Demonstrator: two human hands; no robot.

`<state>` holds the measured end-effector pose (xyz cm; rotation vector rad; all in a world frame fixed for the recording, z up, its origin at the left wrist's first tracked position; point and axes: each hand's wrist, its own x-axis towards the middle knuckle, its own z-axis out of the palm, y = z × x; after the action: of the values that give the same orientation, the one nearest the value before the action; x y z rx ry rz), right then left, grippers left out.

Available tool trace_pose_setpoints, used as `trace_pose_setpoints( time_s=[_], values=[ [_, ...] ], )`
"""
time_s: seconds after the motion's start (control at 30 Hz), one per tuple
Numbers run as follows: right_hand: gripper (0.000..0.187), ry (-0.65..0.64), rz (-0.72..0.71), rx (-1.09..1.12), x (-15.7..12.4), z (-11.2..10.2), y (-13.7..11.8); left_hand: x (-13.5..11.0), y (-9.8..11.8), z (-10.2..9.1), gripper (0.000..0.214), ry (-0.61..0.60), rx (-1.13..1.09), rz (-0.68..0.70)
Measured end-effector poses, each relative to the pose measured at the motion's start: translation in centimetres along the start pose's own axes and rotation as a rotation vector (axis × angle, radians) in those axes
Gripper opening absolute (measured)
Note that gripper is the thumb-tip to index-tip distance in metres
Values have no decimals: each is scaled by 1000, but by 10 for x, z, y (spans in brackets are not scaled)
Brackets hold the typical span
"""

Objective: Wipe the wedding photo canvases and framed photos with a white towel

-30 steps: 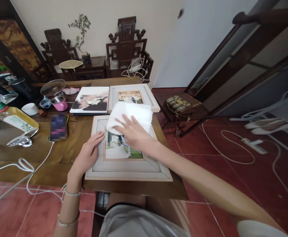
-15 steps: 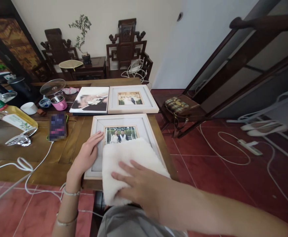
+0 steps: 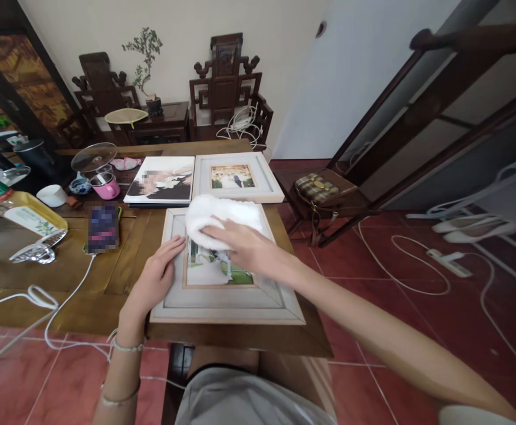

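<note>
A picture frame [image 3: 222, 314] with a pale border and a photo inside lies flat near the front edge of the wooden table. On its far part rests a bunched white cloth [image 3: 222, 212], which covers the top of the photo. My right hand [image 3: 240, 239] is closed on the cloth and presses it against the frame; some of its fingers are sunk in the folds. At the frame's left side my left hand [image 3: 158, 268] lies flat, fingers stretched out along the border.
Behind lie a second picture frame [image 3: 202, 177] and a photo panel [image 3: 158, 198]. To the left are a phone [image 3: 102, 227] on a white cable, a clear hair claw [image 3: 40, 248], a bottle of yellow liquid [image 3: 32, 213] and a pink cup [image 3: 107, 188]. A plaid bag [image 3: 317, 188] sits on a chair at right.
My right hand has moved the white cloth away from me, from the frame's near part to its far part, uncovering the lower photo. My left hand has stayed in place.
</note>
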<state>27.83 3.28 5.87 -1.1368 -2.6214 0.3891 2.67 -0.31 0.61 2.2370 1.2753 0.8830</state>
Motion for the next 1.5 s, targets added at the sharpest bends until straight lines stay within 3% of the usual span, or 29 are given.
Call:
trace_pose_setpoints(
  time_s=[0.1, 0.2, 0.3, 0.43, 0.53, 0.7, 0.8, 0.93, 1.03, 1.13, 1.2, 1.3, 1.37, 1.43, 1.5],
  values=[
    [78, 66, -6, -157, 22, -1, 1, 0, 0, 0, 49, -8, 7, 6],
    [80, -51, -134, -292, 35, 13, -2, 0, 2, 0, 45, 12, 33, -4],
    [73, -120, -162, -336, 36, 30, -7, 1, 5, 1, 38, 49, 56, -41],
    [56, -75, -162, -322, 27, 38, -21, 0, 6, 1, 45, 150, 64, -102],
    [48, -127, -194, -294, 18, 32, -40, -2, 5, 1, 52, 188, 44, -138],
    [40, -272, -255, -192, -6, 24, -72, -4, 8, -2, 54, 146, 9, -112],
    [33, -320, -299, -79, -30, 26, -78, -4, 10, -3, 54, 101, 14, -122],
    [39, -283, -268, 2, -66, 17, -66, -2, 11, -2, 52, 47, 31, -136],
    [61, -271, -223, -2, -81, -11, -49, 0, 12, -2, 49, 9, 42, -105],
    [71, -243, -115, -3, -80, -42, -28, 0, 12, -2, 45, -11, 39, -78],
    [72, -38, -70, -33, -71, -55, -12, 1, 13, -2, 44, -18, 36, -69],
    [62, 408, -63, -181, -50, -56, 11, 1, 13, -3, 43, -23, 27, -59],
    [54, 537, -79, -280, -32, -47, 23, 1, 12, -3, 43, -23, 23, -56],
    [53, 453, -140, -328, -11, -31, 29, 1, 10, -2, 42, -21, 23, -51],
    [56, 262, -227, -333, 7, -13, 32, 2, 8, -2, 42, -23, 25, -42]
  ],
)
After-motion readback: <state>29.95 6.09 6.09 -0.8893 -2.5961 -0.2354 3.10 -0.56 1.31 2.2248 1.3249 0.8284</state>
